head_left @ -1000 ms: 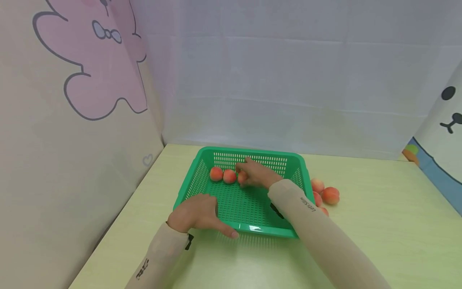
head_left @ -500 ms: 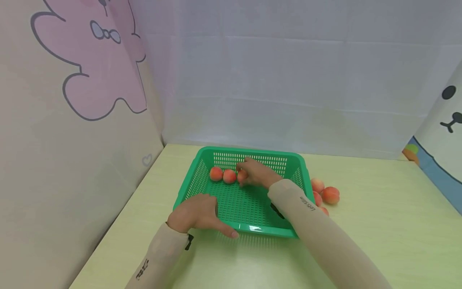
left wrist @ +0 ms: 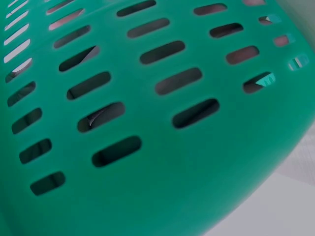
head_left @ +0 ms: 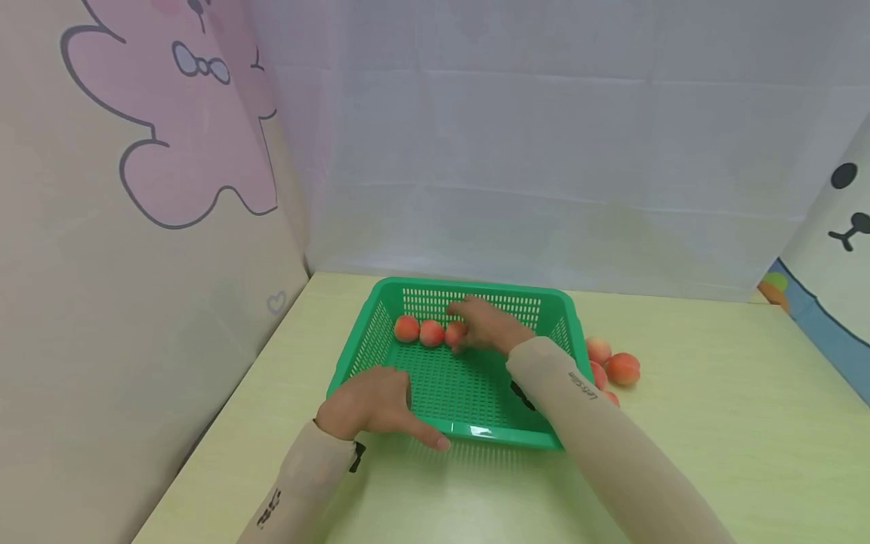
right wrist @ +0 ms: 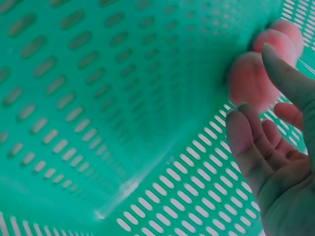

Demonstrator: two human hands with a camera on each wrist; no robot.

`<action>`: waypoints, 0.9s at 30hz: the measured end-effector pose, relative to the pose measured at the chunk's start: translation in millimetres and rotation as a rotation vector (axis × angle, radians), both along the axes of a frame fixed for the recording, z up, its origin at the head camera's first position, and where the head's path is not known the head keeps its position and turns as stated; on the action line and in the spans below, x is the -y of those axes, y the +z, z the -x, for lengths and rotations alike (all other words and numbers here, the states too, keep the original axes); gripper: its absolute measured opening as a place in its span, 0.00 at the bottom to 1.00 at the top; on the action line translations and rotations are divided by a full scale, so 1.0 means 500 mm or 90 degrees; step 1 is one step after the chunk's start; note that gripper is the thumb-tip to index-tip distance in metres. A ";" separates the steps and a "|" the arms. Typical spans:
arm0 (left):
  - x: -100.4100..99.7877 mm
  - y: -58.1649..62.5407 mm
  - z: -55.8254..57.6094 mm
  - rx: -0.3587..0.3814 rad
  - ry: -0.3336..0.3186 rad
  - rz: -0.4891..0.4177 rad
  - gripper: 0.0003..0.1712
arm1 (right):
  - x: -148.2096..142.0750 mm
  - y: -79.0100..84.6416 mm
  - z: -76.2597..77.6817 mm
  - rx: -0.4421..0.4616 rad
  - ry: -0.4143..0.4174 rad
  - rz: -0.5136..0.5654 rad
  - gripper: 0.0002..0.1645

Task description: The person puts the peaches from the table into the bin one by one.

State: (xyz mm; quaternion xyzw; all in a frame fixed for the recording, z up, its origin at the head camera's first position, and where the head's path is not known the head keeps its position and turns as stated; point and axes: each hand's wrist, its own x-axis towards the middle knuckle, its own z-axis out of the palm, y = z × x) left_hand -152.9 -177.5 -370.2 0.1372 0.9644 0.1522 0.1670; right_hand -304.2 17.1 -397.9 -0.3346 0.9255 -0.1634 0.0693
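Note:
Against the far wall of a green plastic basket (head_left: 506, 437), three peaches sit in a row. My right hand (head_left: 491, 325) reaches in at the rightmost peach (head_left: 455, 334). In the right wrist view the thumb (right wrist: 285, 73) overlaps that peach (right wrist: 250, 83), while the other fingers are spread apart from the thumb, short of the fruit. The middle peach (head_left: 431, 333) and left peach (head_left: 406, 329) sit beside it. My left hand (head_left: 370, 400) holds the basket's near left corner, thumb stretched along the front rim. The left wrist view is filled by the slotted basket wall (left wrist: 147, 191).
Several more peaches (head_left: 623, 369) lie on the pale wooden table (head_left: 720, 423), close against the basket's right side. A white sheet (head_left: 530, 174) hangs behind. Cloth with a pink bear print (head_left: 197, 159) stands on the left, another printed cloth (head_left: 846, 279) on the right.
My right hand has drawn slightly right, and its fingers have loosened from the rightmost peach, which now shows more. The left hand and basket have stayed put.

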 end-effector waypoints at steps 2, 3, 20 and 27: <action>0.001 0.000 -0.001 0.001 0.001 0.002 0.44 | -0.001 0.007 0.000 -0.017 -0.008 -0.005 0.35; 0.001 0.001 -0.001 0.001 0.000 0.002 0.44 | -0.002 0.013 -0.002 -0.030 -0.011 -0.013 0.34; -0.003 0.002 -0.002 0.013 0.006 -0.007 0.43 | -0.062 0.187 -0.145 -0.328 0.003 0.103 0.33; -0.001 0.001 -0.001 0.008 0.010 0.003 0.44 | -0.128 0.245 -0.226 -0.476 0.009 0.220 0.31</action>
